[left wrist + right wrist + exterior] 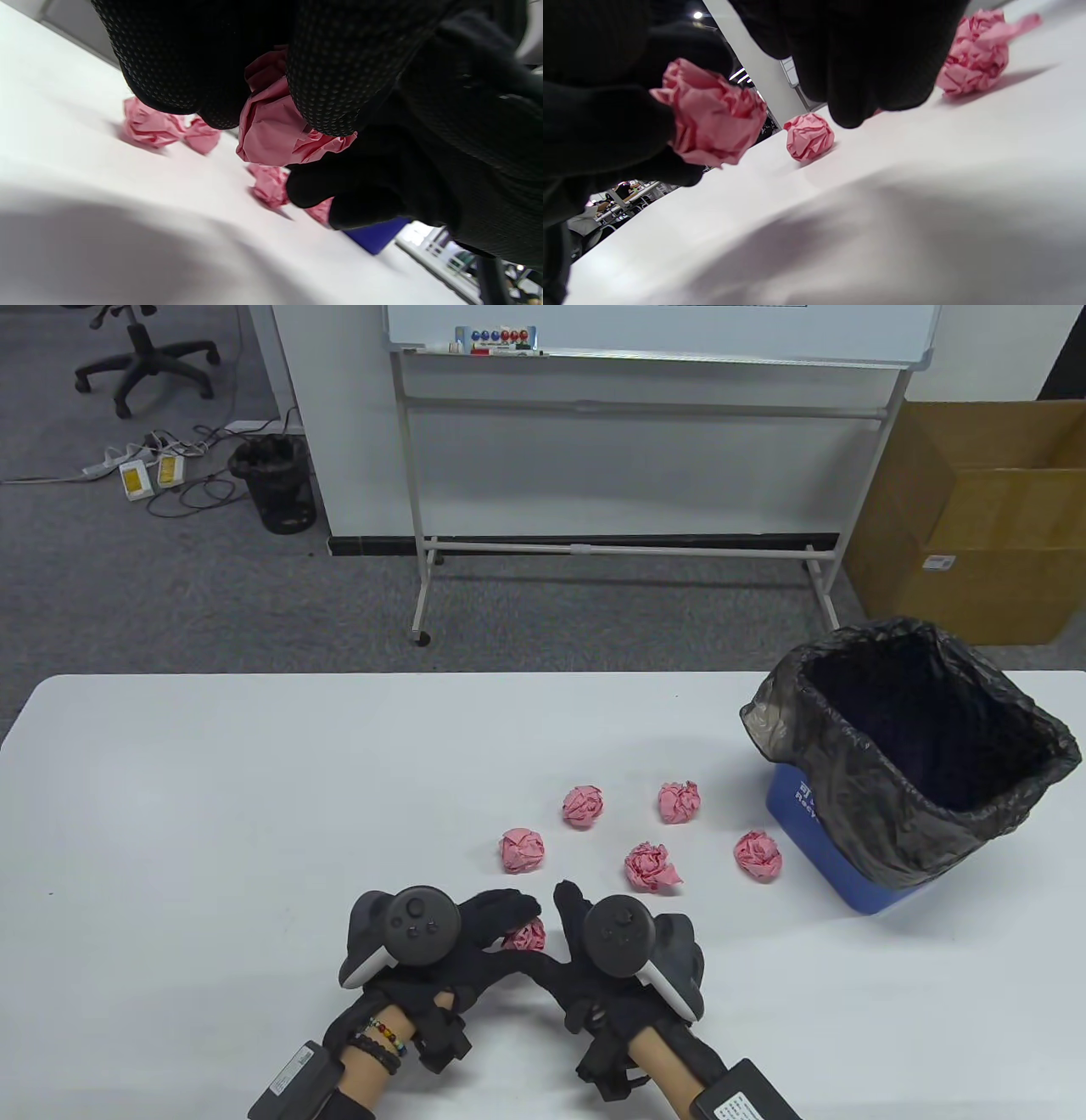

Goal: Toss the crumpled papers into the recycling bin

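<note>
A gloved left hand clamps its fingers around a crumpled pink paper ball just above the white desk, while the right hand hovers beside it, its fingers loosely curled and apparently holding nothing. Five more pink balls lie scattered on the desk between the hands and the blue recycling bin, lined with a black bag, at the desk's right edge. The pickup looks complete; the next move likely calls for carrying or tossing the ball rightward, over the loose ones, into the bin's open mouth.
</note>
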Demonstrator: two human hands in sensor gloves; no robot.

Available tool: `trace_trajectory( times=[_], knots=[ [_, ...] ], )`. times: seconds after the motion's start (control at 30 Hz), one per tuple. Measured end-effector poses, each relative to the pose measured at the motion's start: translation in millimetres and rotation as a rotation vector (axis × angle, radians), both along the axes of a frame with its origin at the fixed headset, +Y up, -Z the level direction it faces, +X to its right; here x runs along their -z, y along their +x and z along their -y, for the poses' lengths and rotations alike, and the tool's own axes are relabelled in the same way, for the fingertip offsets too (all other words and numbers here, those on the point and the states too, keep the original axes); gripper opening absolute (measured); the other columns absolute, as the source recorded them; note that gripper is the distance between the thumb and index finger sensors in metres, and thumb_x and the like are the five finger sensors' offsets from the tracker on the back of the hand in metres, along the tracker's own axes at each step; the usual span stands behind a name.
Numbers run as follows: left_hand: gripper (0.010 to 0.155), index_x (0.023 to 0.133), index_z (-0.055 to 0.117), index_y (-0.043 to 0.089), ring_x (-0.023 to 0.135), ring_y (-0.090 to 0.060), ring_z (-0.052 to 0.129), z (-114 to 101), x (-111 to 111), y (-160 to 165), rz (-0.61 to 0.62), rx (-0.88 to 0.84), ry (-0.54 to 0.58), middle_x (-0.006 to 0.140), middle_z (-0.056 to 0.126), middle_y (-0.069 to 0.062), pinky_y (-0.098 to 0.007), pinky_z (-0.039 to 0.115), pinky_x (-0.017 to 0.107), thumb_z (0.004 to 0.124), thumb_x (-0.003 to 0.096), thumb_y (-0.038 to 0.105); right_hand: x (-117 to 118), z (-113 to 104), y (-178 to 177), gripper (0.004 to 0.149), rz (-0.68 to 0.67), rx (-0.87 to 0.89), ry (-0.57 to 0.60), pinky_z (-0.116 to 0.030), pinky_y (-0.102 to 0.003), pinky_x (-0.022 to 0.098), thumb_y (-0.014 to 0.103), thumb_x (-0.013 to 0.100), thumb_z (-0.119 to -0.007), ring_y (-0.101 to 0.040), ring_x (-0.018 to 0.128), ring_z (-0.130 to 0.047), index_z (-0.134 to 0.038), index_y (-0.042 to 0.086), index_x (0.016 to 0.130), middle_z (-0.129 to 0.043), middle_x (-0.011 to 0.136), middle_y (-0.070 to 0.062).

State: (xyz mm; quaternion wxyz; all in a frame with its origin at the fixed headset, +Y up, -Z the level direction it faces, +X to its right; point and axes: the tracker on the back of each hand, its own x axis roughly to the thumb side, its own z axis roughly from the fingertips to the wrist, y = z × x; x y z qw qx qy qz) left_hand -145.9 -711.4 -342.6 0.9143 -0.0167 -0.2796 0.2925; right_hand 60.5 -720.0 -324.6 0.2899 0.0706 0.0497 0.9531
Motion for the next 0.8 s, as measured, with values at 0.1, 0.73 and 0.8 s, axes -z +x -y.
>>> trace_trajectory(
  times=[0.1, 0.73, 0.8],
  knots=[
    [0.062, 0.098, 0.073, 0.025, 0.088, -0.027, 0.096, -2, -3, 6, 0.034, 0.008, 0.022, 0.106, 0.079, -0.010, -0.040, 0.089, 0.061, 0.095, 0.0407, 0.031, 2, 5, 3, 0.097, -0.008, 0.038, -0.057, -0.082, -0.043, 0.058, 0.068, 0.030, -0.075, -0.034, 0.085, -0.094, -0.050, 0.014, 0.106, -0.076, 0.102, -0.016],
    [0.070, 0.102, 0.068, 0.025, 0.098, -0.030, 0.086, -5, -4, 4, 0.066, 0.050, 0.075, 0.112, 0.072, -0.007, -0.049, 0.081, 0.067, 0.096, 0.0397, 0.037, 14, 15, 16, 0.078, 0.051, 0.253, -0.247, -0.091, -0.034, 0.041, 0.056, 0.032, -0.086, -0.026, 0.058, -0.107, -0.073, 0.014, 0.096, -0.095, 0.082, -0.012],
    [0.072, 0.103, 0.065, 0.025, 0.101, -0.033, 0.081, -6, -2, -3, 0.040, 0.075, 0.087, 0.114, 0.068, -0.008, -0.053, 0.076, 0.070, 0.096, 0.0400, 0.038, 16, 16, 18, 0.077, 0.049, 0.262, -0.270, -0.091, -0.034, 0.040, 0.056, 0.033, -0.087, -0.026, 0.057, -0.108, -0.074, 0.014, 0.096, -0.096, 0.082, -0.012]
  ],
)
